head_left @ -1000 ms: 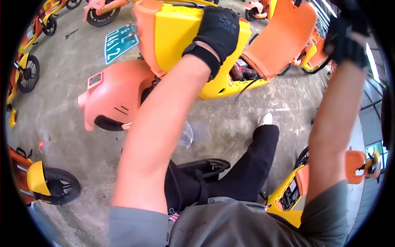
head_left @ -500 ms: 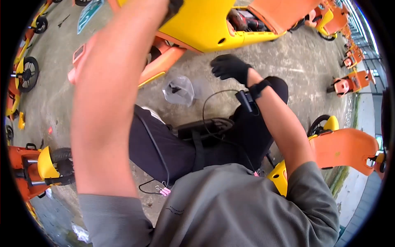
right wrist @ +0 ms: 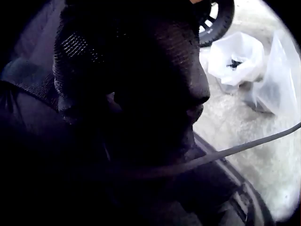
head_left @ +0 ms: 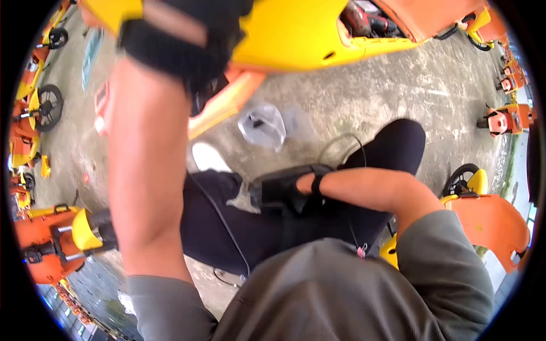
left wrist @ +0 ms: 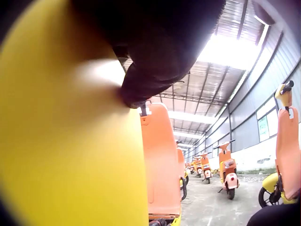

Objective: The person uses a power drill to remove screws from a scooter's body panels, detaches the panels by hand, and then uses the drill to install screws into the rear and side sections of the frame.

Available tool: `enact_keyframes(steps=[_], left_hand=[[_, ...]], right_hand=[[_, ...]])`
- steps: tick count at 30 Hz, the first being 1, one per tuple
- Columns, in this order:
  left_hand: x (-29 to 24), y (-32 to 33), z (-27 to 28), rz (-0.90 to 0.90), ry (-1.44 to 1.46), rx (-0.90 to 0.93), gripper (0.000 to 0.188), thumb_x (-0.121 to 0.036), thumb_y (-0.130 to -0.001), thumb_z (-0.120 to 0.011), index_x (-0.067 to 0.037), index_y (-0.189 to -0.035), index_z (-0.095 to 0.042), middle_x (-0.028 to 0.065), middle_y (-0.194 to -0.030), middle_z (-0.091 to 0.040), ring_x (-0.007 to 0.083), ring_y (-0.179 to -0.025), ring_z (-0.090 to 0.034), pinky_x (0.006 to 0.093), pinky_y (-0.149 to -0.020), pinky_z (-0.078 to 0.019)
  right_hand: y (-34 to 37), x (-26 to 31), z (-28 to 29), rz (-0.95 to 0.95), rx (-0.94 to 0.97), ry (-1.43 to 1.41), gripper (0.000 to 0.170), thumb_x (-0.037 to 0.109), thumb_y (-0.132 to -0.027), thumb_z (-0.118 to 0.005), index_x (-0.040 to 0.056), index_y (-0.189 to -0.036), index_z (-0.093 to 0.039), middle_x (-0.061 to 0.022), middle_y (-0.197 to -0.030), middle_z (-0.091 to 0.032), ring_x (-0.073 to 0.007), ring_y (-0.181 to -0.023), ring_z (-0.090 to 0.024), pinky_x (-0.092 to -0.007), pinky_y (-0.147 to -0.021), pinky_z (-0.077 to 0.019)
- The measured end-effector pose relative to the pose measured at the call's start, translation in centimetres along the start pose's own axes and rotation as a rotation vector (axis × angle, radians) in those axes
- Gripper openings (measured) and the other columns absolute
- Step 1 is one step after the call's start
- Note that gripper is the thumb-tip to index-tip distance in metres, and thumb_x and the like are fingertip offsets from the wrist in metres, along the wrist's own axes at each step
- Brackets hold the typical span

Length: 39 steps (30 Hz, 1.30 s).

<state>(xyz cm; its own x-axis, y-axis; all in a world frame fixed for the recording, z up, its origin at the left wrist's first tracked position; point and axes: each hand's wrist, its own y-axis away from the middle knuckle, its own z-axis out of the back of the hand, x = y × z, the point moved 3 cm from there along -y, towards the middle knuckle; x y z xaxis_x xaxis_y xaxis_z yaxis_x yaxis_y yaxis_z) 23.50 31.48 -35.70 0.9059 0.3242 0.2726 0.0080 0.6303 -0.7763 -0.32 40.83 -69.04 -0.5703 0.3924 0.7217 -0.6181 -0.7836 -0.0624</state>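
Note:
In the head view, the black-gloved left hand (head_left: 210,28) lies at the scooter's yellow body panel (head_left: 301,34). The left wrist view shows its dark fingers (left wrist: 153,70) bent at the edge of that yellow panel (left wrist: 70,141). At the lap, the black-gloved right hand (head_left: 289,190) is at a black pouch (head_left: 264,190), dark against dark. Seen from the right wrist, the glove (right wrist: 136,66) is in deep shadow with some fingers bent; whether it holds anything cannot be made out. A thin cable (right wrist: 235,148) crosses below it.
A clear plastic bag (head_left: 264,126) lies on the concrete floor (head_left: 352,102). A red and black tool (head_left: 367,23) sits in the scooter's open compartment. Parked scooters (head_left: 495,122) stand right and left, with an orange seat or panel (head_left: 483,224) near the right elbow.
The right hand has come down from the upper right, past the knee, to the pouch at the lap. The left hand stays at the yellow panel as the head view shifts.

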Motion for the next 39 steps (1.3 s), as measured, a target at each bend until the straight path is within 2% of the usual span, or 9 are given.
enact_keyframes(steps=[3,9,15,19,24,27,35,37,39], left_hand=[[0.3,1.7,-1.3,-0.121,0.142,-0.464,0.034,-0.018,-0.069,-0.070,-0.002,-0.098,-0.059,0.0152,-0.085,-0.061,0.0327,-0.081,-0.059,0.0435,-0.075,-0.0457],[0.9,1.1,-1.6,-0.083,0.150,-0.348,0.033,-0.019,-0.070,-0.070,-0.002,-0.096,-0.059,0.0149,-0.085,-0.061,0.0321,-0.081,-0.059,0.0438,-0.075,-0.0455],[-0.1,1.4,-1.0,-0.149,0.122,-0.534,0.032,-0.020,-0.071,-0.069,-0.002,-0.095,-0.059,0.0145,-0.085,-0.061,0.0314,-0.080,-0.059,0.0441,-0.075,-0.0452],[-0.6,-0.5,1.5,0.057,0.029,0.044,0.034,-0.027,-0.074,-0.066,-0.002,-0.097,-0.059,0.0150,-0.089,-0.063,0.0302,-0.085,-0.061,0.0418,-0.076,-0.0464],[1.2,-1.1,0.6,0.033,0.164,0.113,0.034,-0.026,-0.074,-0.067,-0.004,-0.098,-0.059,0.0150,-0.088,-0.064,0.0304,-0.082,-0.063,0.0417,-0.073,-0.0479],[1.6,-1.0,0.3,0.040,0.191,0.163,0.034,-0.026,-0.074,-0.067,-0.004,-0.100,-0.059,0.0146,-0.087,-0.064,0.0296,-0.080,-0.063,0.0414,-0.072,-0.0482],[0.9,-0.5,1.9,0.049,0.042,0.170,0.046,-0.026,-0.078,-0.062,-0.001,-0.115,-0.052,0.0117,-0.096,-0.059,0.0251,-0.090,-0.057,0.0383,-0.079,-0.0420],[1.0,-0.4,1.4,0.039,0.039,0.147,0.046,-0.026,-0.078,-0.063,-0.001,-0.115,-0.053,0.0117,-0.096,-0.059,0.0250,-0.089,-0.057,0.0383,-0.079,-0.0421],[0.8,-0.1,1.4,0.012,0.048,0.145,0.046,-0.026,-0.077,-0.063,-0.001,-0.114,-0.053,0.0113,-0.095,-0.059,0.0243,-0.089,-0.057,0.0380,-0.079,-0.0419]], right_hand=[[-0.6,1.2,3.9,-0.631,0.737,-0.493,0.073,0.029,-0.066,-0.072,0.0044,-0.131,-0.052,-0.0193,-0.132,-0.052,-0.0312,-0.124,-0.049,-0.0412,-0.102,-0.0381],[-4.4,0.7,-3.7,-0.579,0.790,-0.647,0.072,0.035,-0.062,-0.074,0.0026,-0.124,-0.058,-0.0205,-0.131,-0.053,-0.0322,-0.125,-0.047,-0.0413,-0.103,-0.0370],[-5.4,-0.1,-2.2,-0.151,0.247,-0.350,0.078,0.030,-0.045,-0.087,0.0070,-0.114,-0.060,-0.0145,-0.117,-0.060,-0.0236,-0.108,-0.055,-0.0352,-0.100,-0.0371],[-6.2,0.2,-3.3,-0.378,0.363,-0.409,0.066,0.018,-0.056,-0.082,0.0073,-0.115,-0.056,-0.0118,-0.119,-0.059,-0.0206,-0.105,-0.055,-0.0310,-0.094,-0.0403],[-8.3,2.5,-1.7,-0.554,0.595,-0.191,0.079,0.007,-0.074,-0.055,0.0079,-0.148,-0.024,-0.0118,-0.153,-0.025,-0.0203,-0.142,-0.022,-0.0268,-0.116,-0.0145],[-6.3,3.7,-2.0,-0.464,0.170,0.113,0.045,0.029,-0.090,-0.044,0.0129,-0.131,-0.050,-0.0052,-0.136,-0.049,-0.0152,-0.130,-0.042,-0.0274,-0.110,-0.0253],[-5.9,7.2,5.3,-0.381,0.588,0.407,0.044,0.022,-0.094,-0.032,0.0140,-0.135,-0.046,-0.0044,-0.145,-0.041,-0.0161,-0.133,-0.039,-0.0283,-0.112,-0.0251],[-4.9,6.3,3.9,-0.591,0.438,-0.102,0.073,0.026,-0.083,-0.048,0.0145,-0.150,-0.022,-0.0073,-0.157,-0.018,-0.0186,-0.144,-0.015,-0.0267,-0.116,-0.0103],[-6.4,5.0,1.4,-0.534,0.500,0.084,0.045,0.031,-0.094,-0.038,0.0168,-0.137,-0.044,0.0021,-0.150,-0.034,-0.0128,-0.132,-0.039,-0.0235,-0.108,-0.0274]])
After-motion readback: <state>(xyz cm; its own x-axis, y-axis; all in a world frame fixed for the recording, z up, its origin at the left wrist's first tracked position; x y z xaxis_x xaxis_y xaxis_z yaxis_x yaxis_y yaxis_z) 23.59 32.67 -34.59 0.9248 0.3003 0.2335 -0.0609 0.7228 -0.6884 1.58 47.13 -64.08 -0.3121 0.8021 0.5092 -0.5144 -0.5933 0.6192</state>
